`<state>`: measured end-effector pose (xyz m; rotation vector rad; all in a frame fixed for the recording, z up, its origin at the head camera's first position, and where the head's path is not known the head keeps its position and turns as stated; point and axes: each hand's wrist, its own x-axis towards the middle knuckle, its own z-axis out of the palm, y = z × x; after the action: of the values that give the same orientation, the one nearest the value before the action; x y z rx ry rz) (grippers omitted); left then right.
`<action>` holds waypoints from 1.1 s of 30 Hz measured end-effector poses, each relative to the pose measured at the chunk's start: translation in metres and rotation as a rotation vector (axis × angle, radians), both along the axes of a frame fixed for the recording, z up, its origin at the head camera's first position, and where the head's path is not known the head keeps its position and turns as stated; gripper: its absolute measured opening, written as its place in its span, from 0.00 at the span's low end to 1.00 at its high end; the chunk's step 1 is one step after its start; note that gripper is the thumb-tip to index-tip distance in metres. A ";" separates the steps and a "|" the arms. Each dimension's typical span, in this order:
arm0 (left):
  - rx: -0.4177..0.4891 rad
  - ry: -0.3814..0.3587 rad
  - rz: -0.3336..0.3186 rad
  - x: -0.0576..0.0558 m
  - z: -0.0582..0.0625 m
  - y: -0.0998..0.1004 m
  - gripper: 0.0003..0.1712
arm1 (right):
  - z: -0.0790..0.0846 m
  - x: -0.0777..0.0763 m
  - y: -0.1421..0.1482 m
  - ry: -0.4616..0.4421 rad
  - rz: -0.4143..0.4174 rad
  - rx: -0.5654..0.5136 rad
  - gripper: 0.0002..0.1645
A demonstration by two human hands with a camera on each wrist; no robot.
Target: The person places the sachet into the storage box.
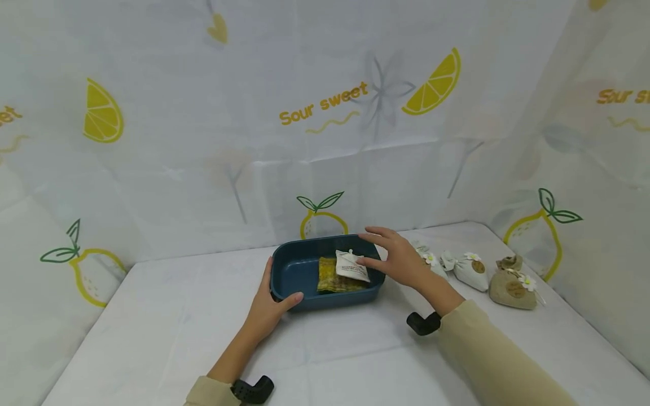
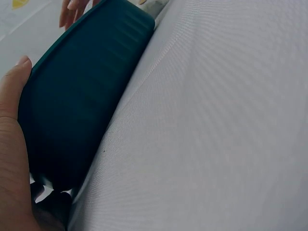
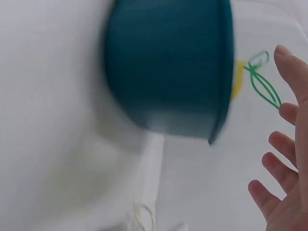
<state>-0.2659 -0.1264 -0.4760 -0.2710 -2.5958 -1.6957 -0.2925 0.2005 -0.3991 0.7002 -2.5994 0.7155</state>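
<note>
A dark blue rectangular basin (image 1: pixel 297 276) stands on the white-covered table. My left hand (image 1: pixel 266 310) grips its left end, thumb over the front rim and fingers round the side; the left wrist view shows that thumb (image 2: pixel 17 82) against the basin wall. Inside, toward the right, a small white printed pouch (image 1: pixel 352 265) lies on a yellow-green patterned packet (image 1: pixel 330 280). Over the basin's right end is my right hand (image 1: pixel 398 259), fingers spread, its thumb overlapping the white pouch in the head view. The right wrist view shows nothing between those fingers (image 3: pixel 279 171).
To the right sit a brown burlap pouch (image 1: pixel 510 290) and a pale pouch (image 1: pixel 471 273), both with white flowers. Another pale pouch (image 1: pixel 435 265) is partly hidden behind my right hand. A lemon-printed white curtain (image 1: pixel 193 169) hangs close behind the basin.
</note>
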 end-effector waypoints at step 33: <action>0.018 0.000 -0.005 -0.001 0.000 -0.001 0.66 | -0.065 -0.002 0.091 -0.029 -0.202 -0.167 0.56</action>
<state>-0.2667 -0.1276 -0.4762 -0.2763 -2.5806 -1.7203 -0.2946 0.2915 -0.4642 0.3739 -2.5516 0.8709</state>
